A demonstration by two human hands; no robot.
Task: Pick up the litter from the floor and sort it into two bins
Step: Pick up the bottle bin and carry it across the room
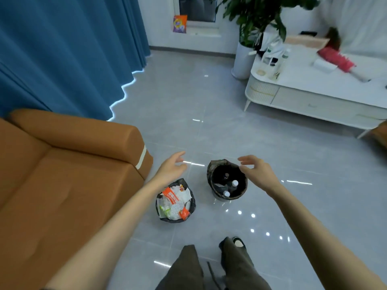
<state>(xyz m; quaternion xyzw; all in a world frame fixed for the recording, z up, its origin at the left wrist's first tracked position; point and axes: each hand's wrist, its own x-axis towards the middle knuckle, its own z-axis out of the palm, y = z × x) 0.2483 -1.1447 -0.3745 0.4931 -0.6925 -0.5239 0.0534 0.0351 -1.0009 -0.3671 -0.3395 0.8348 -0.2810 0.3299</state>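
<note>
The person's dark trouser legs [185,268] and one shoe [238,241] stand on the grey tiled floor [209,105] at the bottom of the view, with both bare forearms reaching forward from either side. The left hand [170,168] hangs in the air with its fingers loosely spread and nothing in it. It appears just past the far rim of the left bin [158,213], a black-lined bin filled with paper scraps and wrappers [174,203]. The right hand [256,168] is likewise empty, fingers apart and slightly bent, and overlaps the far right edge of the right bin [216,164], where three capped bottles [235,182] lie in the dark liner. The bins sit side by side but apart, the paper bin nearer the person and close to the corner of the brown sofa [62,174]. No loose litter shows on the tiles anywhere in view, so the sorting looks finished or nearly so, and any remaining piece would lie outside this frame. The key relation is that each hand is on its own bin's side: the left is nearer the paper and the right nearer the bottles, so a drop into either needs no crossing over. An orange packet [179,23] stands on the far window ledge, off the floor.
</note>
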